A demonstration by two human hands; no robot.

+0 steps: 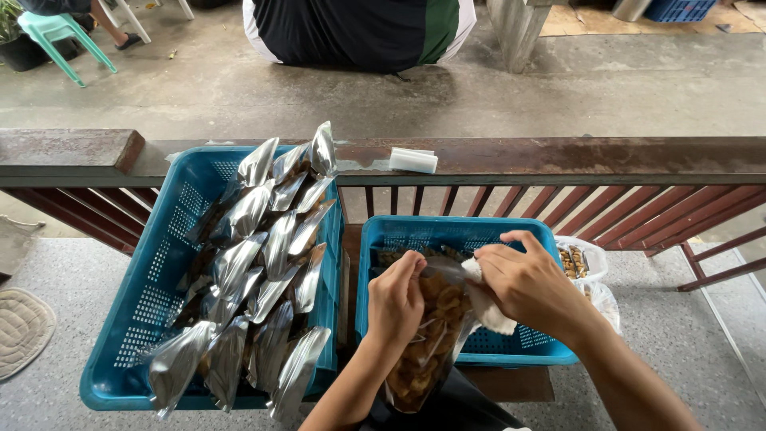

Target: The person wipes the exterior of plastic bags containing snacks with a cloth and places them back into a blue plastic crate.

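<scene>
My left hand point(396, 302) grips the top edge of a clear pouch of fried chips point(423, 343) that hangs down toward my lap. My right hand point(525, 283) presses a white cloth point(488, 305) against the pouch's upper rim. Both hands hover over a small blue plastic basket point(527, 351), whose floor shows more chips at its far left. To the left stands a large blue basket point(132, 319) packed with several upright silver foil pouches point(255, 271).
A wooden railing point(558, 156) runs across in front, with a white block point(413, 160) lying on it. Clear bags of snacks point(581, 262) sit right of the small basket. A seated person point(359, 28) and a green chair point(56, 32) are beyond. A mat point(20, 327) lies at left.
</scene>
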